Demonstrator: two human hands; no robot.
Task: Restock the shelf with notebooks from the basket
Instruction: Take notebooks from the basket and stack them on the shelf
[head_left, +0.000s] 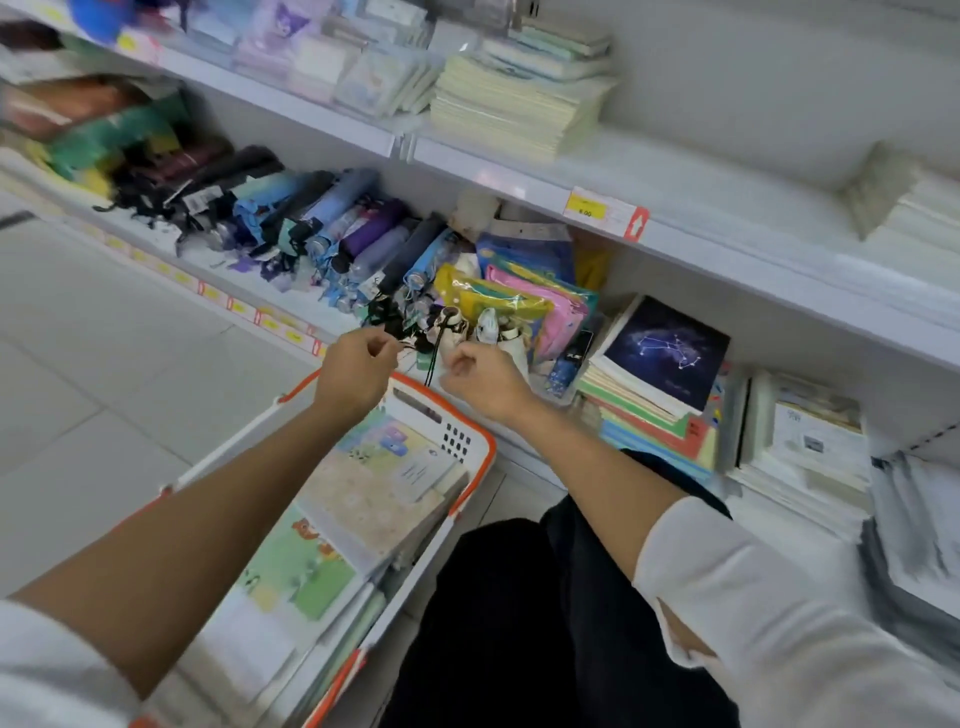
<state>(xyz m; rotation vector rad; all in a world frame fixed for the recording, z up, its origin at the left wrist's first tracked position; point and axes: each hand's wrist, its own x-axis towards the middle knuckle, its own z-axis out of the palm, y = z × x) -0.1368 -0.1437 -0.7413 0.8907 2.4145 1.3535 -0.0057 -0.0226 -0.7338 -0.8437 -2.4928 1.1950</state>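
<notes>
My left grip (358, 371) and right grip (485, 384) hang curled above the basket (480, 452), beside umbrella straps (387, 314) on the shelf (208, 257); whether either pinches a strap, I cannot tell. The notebooks (363, 499) lie in the basket, none lifted. Next I should take the top one.

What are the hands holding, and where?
Hard to tell. Left hand is at a black strap, right hand curls beside it; neither clearly grips it.

Folded umbrellas (311, 223) lie beside colourful plastic pouches (519, 299), below a yellow price tag (587, 207).
</notes>
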